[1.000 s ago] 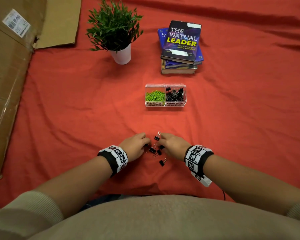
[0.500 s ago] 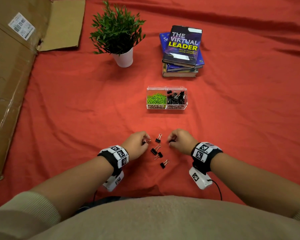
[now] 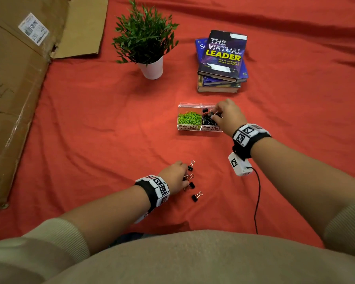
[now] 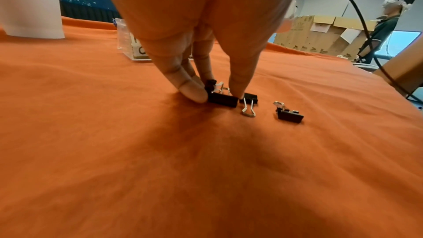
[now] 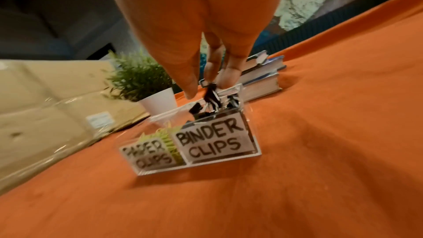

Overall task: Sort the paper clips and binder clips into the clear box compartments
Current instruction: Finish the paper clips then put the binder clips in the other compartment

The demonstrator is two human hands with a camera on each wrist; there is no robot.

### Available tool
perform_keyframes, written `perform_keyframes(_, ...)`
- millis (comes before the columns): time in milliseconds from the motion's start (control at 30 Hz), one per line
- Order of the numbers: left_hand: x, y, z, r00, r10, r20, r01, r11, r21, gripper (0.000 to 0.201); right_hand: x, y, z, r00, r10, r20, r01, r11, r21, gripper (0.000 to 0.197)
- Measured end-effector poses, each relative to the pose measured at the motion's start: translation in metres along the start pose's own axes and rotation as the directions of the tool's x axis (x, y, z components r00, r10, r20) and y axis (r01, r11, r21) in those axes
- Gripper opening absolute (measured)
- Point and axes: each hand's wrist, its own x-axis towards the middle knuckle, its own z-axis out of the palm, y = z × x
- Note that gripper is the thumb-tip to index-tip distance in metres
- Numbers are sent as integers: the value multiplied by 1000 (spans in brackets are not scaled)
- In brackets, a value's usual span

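Right hand (image 3: 226,114) now over clear box (image 3: 190,129), pinching binder clip (image 5: 211,95)

This looks like an office or storage room set up for recording. A worktop draped in a red cloth (image 3: 90,119) carries stacked books (image 3: 221,64) and a potted plant (image 3: 146,39), with flattened cardboard (image 3: 14,89) at its left edge. Beyond the far edge stand cardboard boxes (image 4: 320,33) and another person (image 4: 386,24).

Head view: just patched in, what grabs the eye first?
The right hand holds a black binder clip over the clear box, above its BINDER CLIPS compartment; green paper clips fill the other. Nearer the person, the left hand pinches one of four loose binder clips on the red cloth.
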Motion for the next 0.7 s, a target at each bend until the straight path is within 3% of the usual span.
perform_keyframes(67, 0, -1, 0, 1000, 12, -12, -12, 1000, 29, 33, -12, -7, 7, 993, -118, 12, 119, 990, -79, 19)
perform_keyframes(133, -1, -1, -2, 999, 26, -28, -24, 998, 57, 33, -32, -16, 23, 960, -249, 130, 262, 960, -101, 26)
perform_keyframes(233, -1, -2, -3, 999, 9, -39, -6, 996, 94, 33, -67, -25, 55, 819, -378, 432, 447, 892, -66, 31)
perform_keyframes(267, -1, -3, -4, 999, 1, -45, 4, 995, 101, 32, -76, -26, 64, 774, -395, 495, 493, 867, -78, 31)
perform_keyframes(333, 0, -7, -5, 999, -9, -50, 13, 995, 100, 29, -85, -24, 75, 732, -398, 553, 537, 837, -109, 29)
perform_keyframes(533, -1, -9, -5, 999, 13, -45, -6, 990, 142, 24, -97, -17, 76, 753, -367, 546, 481, 873, -76, 21)
perform_keyframes(700, -4, -6, -4, 998, 42, -52, -32, 984, 178, 28, -107, -8, 66, 826, -190, 531, 105, 977, 186, 16)
